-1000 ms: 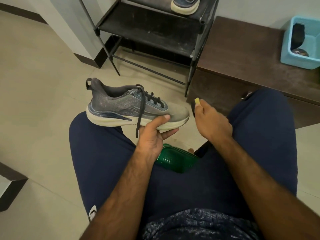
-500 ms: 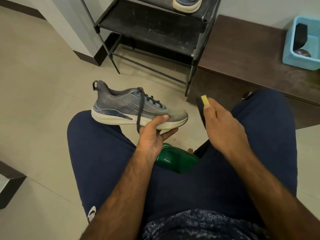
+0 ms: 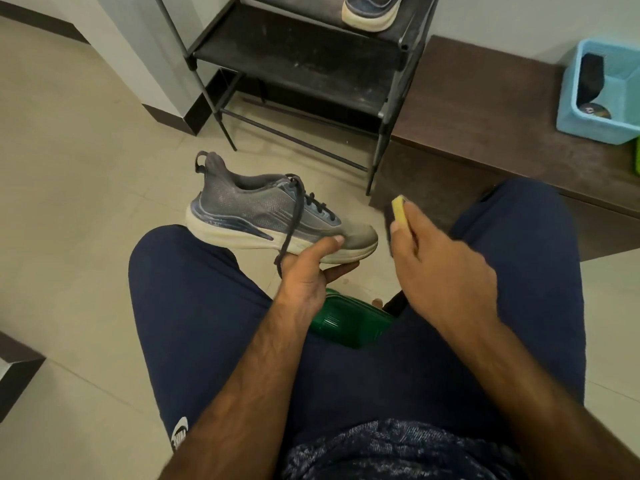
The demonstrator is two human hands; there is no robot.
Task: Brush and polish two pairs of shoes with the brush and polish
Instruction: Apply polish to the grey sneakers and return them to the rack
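While the left hand [image 3: 304,275] grips the grey sneaker [image 3: 256,216] underneath, the right hand [image 3: 443,271] pinches a yellow brush [image 3: 400,210] nearby.

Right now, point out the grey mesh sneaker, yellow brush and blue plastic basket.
grey mesh sneaker [image 3: 249,211]: head view, side panel.
yellow brush [image 3: 399,208]: head view, exposed yellow end.
blue plastic basket [image 3: 594,128]: head view, near wall.

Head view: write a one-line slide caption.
Left hand holds a grey sneaker by its sole; right hand grips a yellow-backed brush just clear of the toe.
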